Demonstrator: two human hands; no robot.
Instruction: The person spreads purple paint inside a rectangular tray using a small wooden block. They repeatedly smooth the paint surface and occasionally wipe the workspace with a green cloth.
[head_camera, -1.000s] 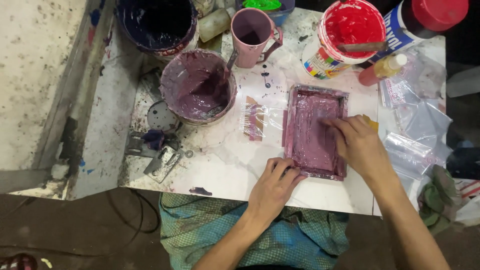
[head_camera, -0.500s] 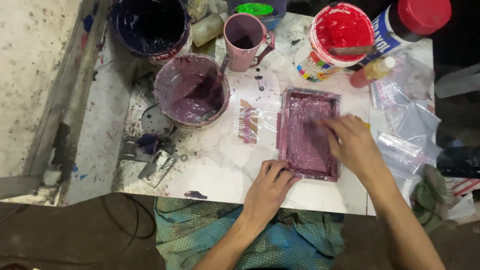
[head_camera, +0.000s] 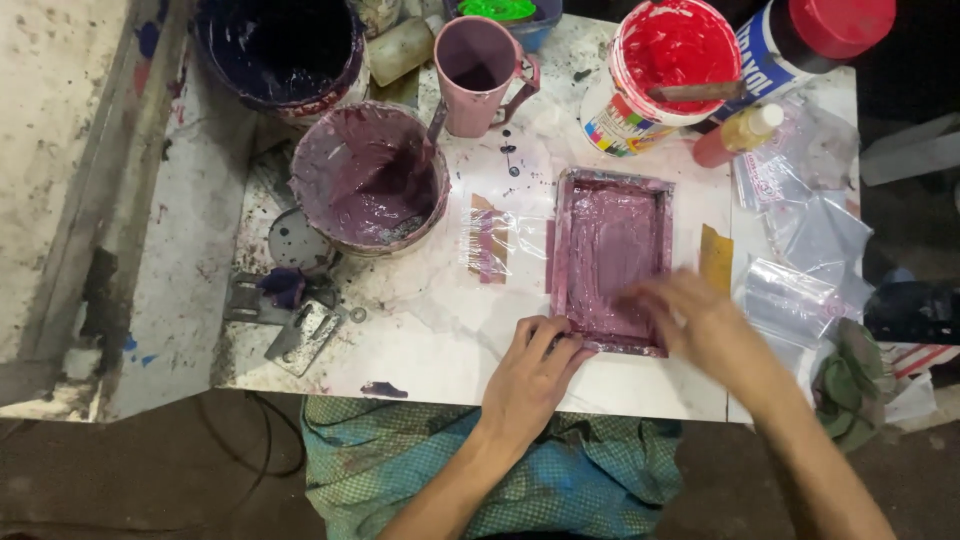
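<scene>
A small rectangular frame (head_camera: 610, 255) coated in mauve paint lies flat on the white table (head_camera: 440, 330). My left hand (head_camera: 535, 375) rests on the table with its fingers pressing the frame's near left corner. My right hand (head_camera: 700, 325) is blurred with motion at the frame's near right corner, fingers spread over the painted surface; nothing shows in its grip.
A bucket of mauve paint (head_camera: 370, 180), a dark blue bucket (head_camera: 280, 50), a pink mug (head_camera: 475, 70) and a red paint tub (head_camera: 675, 60) stand at the back. Clear plastic bags (head_camera: 800, 250) lie at the right, a small painted plastic packet (head_camera: 490, 240) left of the frame.
My right hand has slid from the frame's far right part toward its near right corner. The left hand has stayed at the near left corner.
</scene>
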